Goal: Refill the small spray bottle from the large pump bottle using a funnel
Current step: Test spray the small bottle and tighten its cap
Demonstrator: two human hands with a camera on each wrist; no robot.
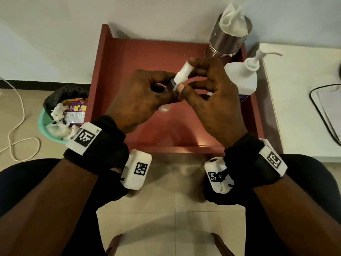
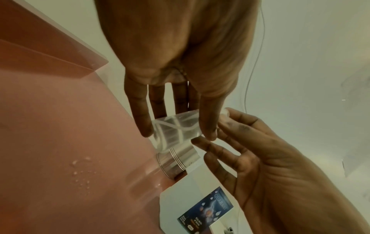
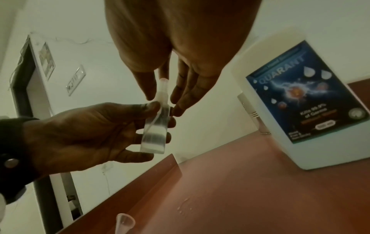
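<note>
My left hand grips the clear body of the small spray bottle, held tilted above the red tray. A thin dip tube shows inside the bottle. My right hand pinches the bottle's white spray top between thumb and fingers; in the right wrist view the fingertips close round that top. The large white pump bottle with a blue label stands on the tray's right side. A small clear funnel sits on the tray below the hands.
A steel canister stuffed with tissue stands at the tray's far right corner. Liquid droplets lie on the tray floor. A lined bin with wrappers and tissue sits on the floor to the left, beside a white cord.
</note>
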